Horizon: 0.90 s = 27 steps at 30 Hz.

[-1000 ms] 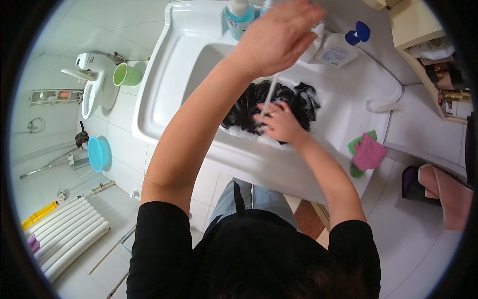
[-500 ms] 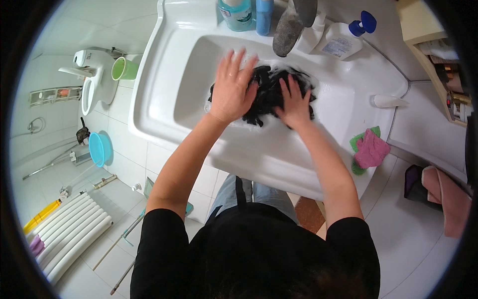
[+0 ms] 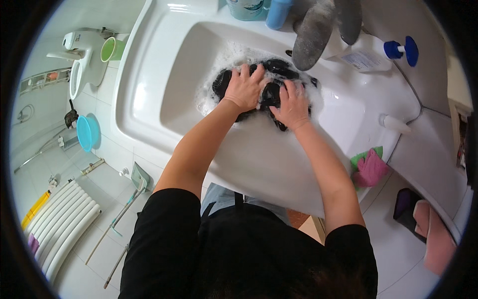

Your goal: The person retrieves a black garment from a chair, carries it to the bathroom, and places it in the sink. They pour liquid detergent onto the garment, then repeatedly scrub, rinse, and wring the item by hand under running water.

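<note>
Wet black cloth (image 3: 270,93) lies bunched in the white sink basin (image 3: 184,65), with suds around it. My left hand (image 3: 244,89) presses on its left part, fingers spread and bent down into the folds. To the right, my right hand (image 3: 293,105) rests on the cloth with its fingers apart and its thumb pointing left. Neither hand wraps round the cloth, though some fingertips are hidden in folds and foam. Part of the cloth shows beyond both hands, below the grey faucet (image 3: 312,40).
On the sink's back ledge stand a turquoise bottle (image 3: 245,9), a blue bottle (image 3: 279,14) and a white bottle with a blue pump (image 3: 366,55). Pink and green cloths (image 3: 371,168) hang at the right rim. A blue basin (image 3: 87,133) and a white radiator (image 3: 67,224) are at left.
My left hand has come down onto the cloth and moved slightly right. The cloth is spread differently, with more foam at its left. The view has shifted closer to the sink.
</note>
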Each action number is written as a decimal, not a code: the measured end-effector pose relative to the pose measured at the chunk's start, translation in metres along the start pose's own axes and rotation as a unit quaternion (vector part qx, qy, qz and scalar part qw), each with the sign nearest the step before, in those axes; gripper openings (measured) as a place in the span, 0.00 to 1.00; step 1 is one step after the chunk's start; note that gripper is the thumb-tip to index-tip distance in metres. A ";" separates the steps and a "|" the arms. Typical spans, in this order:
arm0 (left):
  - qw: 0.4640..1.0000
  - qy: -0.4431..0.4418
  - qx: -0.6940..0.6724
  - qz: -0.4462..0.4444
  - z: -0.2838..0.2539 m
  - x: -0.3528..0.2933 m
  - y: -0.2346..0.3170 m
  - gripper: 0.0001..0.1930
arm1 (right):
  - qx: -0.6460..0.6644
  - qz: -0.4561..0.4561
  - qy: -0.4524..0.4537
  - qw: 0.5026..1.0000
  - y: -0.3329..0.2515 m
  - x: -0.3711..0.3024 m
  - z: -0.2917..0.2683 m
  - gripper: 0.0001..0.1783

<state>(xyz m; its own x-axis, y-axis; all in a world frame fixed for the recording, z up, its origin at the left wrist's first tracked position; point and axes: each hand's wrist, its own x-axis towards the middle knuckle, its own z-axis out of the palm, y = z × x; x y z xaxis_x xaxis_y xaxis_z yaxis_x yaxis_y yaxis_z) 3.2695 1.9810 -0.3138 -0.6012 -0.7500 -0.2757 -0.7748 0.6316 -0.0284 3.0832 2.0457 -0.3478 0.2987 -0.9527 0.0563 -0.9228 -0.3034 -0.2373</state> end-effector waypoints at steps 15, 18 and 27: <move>0.890 0.134 -0.435 -0.023 -0.004 0.028 -0.049 0.15 | 0.318 0.091 0.102 0.938 0.027 0.042 -0.031 0.22; 0.821 0.107 -0.558 -0.054 -0.043 -0.008 -0.066 0.20 | 0.337 0.047 0.110 0.934 0.035 -0.002 -0.069 0.19; 0.988 0.010 -0.059 0.139 -0.025 -0.043 -0.023 0.46 | 0.027 -0.033 -0.124 0.991 -0.022 -0.025 -0.047 0.45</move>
<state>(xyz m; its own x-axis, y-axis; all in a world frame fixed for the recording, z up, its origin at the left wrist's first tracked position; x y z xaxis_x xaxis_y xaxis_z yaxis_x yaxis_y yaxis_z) 3.3084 1.9934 -0.2770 -0.7970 -0.5548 -0.2386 -0.5956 0.7875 0.1583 3.0849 2.0751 -0.2982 0.4149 -0.8948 -0.1648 -0.8870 -0.3574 -0.2924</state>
